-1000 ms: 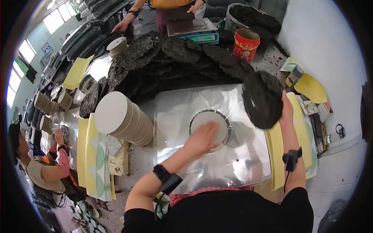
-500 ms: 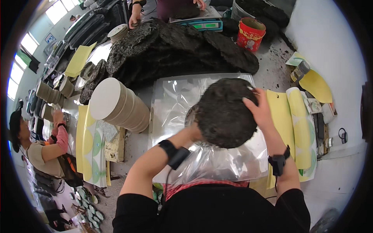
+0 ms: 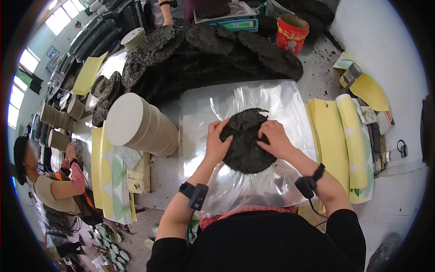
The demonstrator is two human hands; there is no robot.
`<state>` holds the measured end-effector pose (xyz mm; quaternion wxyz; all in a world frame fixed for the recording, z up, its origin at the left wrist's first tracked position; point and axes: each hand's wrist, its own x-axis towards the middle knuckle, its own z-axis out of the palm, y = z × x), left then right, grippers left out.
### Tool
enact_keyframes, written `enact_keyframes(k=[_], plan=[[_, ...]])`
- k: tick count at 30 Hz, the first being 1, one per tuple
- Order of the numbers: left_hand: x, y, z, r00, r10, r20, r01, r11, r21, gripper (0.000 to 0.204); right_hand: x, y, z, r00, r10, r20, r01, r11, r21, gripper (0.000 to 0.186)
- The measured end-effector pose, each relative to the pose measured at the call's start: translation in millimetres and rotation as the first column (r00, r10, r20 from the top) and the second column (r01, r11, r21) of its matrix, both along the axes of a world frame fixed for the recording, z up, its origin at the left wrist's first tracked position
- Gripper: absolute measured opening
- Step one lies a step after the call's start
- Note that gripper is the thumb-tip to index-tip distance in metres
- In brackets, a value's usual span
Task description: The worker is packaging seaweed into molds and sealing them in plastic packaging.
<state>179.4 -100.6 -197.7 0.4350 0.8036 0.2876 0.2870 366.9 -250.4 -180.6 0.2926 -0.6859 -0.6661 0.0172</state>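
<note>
A round black disc of what looks like dried seaweed [image 3: 248, 152] lies flat on a stack of clear plastic sheets [image 3: 199, 111]. Its upper edge is ragged, with a loose strand sticking out at the right. My left hand [image 3: 218, 141] grips the disc's left rim, thumb on top. On the opposite rim, my right hand [image 3: 275, 139] pinches the edge with bent fingers. Part of the fingertips of both hands is hidden against the dark material. Beyond the sheets rises a big heap of similar black discs [image 3: 208, 63].
Left of the sheets stands a tall stack of pale round discs [image 3: 152, 124] beside yellow printed sheets [image 3: 106, 167]. More yellow sheets [image 3: 333, 145] lie at the right. A red bucket [image 3: 290, 38] and a scale [image 3: 244, 23] are at the back. A co-worker [image 3: 56, 183] works at far left.
The seaweed disc has come down from a raised position to lie flat on the plastic. My left hand has shifted from beneath it to its left rim; my right hand has moved left and lower.
</note>
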Motion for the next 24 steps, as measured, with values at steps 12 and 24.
enact_keyframes(k=[12,24], plan=[[21,7,19,0.799,-0.523,-0.297,0.601,0.699,0.387,0.086,12,22,-4,0.903,0.388,0.188,-0.348,0.913,-0.211,0.062],[42,-15,-45,0.625,-0.159,-0.764,0.657,0.636,0.405,0.069,-33,45,-25,0.817,0.288,0.5,0.17,0.708,-0.685,0.119]])
